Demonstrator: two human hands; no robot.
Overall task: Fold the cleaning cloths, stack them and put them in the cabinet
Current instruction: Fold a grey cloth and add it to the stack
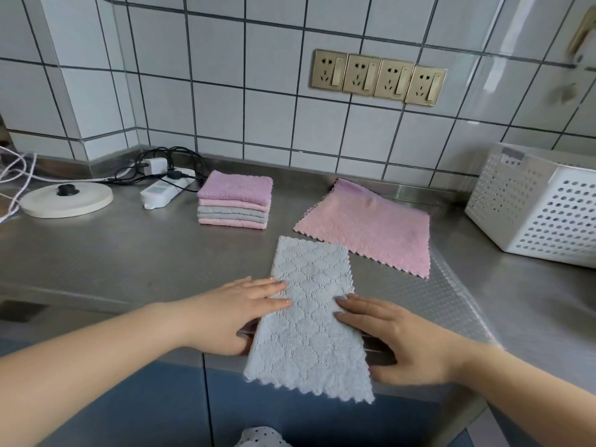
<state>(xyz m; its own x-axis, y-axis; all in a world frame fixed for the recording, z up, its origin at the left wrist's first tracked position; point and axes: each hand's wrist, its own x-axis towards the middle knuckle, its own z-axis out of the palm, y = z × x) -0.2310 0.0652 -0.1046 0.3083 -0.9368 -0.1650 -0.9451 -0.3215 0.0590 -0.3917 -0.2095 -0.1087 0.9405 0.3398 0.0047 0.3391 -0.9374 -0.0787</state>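
Both hands lay flat, fingers straight, on the grey cloth [308,314] at the counter [129,253] edge, left hand [240,312], right hand [392,337]; half-folded, I judged; next, fold crosswise, then onto the stack [235,200]

both hands flat on grey cloth [306,321] | folded stack [234,200] behind | pink cloth [371,227] right

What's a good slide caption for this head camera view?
Both hands flatten a half-folded grey cloth beside a folded stack and pink cloth.
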